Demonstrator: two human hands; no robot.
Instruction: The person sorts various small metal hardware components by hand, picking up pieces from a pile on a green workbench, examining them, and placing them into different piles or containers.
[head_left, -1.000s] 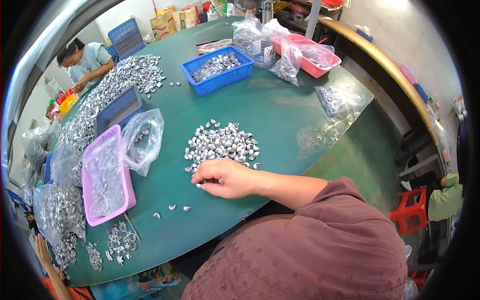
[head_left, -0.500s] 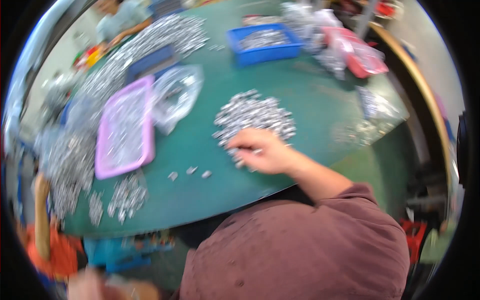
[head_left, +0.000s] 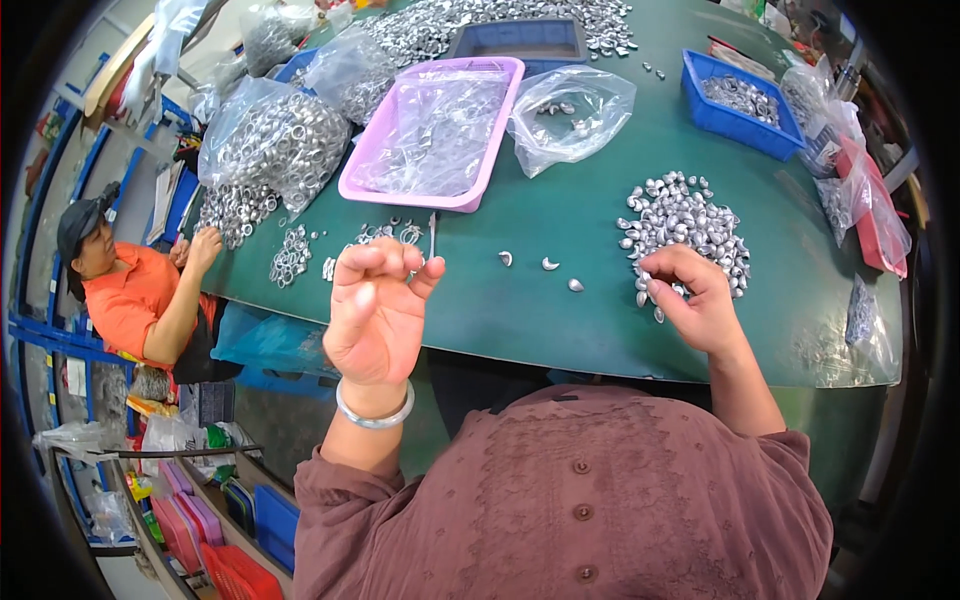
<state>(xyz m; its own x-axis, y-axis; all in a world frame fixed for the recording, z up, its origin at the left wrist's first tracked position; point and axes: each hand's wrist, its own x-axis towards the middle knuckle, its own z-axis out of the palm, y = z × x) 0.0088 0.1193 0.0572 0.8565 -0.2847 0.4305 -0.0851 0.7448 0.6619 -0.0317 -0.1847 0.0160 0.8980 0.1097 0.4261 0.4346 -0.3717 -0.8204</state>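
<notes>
Right hand (head_left: 690, 300) touches metal pieces (head_left: 685, 220); pink tray (head_left: 432, 190) holds plastic.

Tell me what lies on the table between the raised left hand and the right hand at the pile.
In the head view, three loose silver pieces lie on the green table between left hand and right hand.

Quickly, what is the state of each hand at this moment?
Left hand: raised above the table edge, fingers loosely curled, nothing visible in it.
Right hand: on the green table, fingertips pinching at the pile of small silver pieces; grip cannot be told.
</notes>
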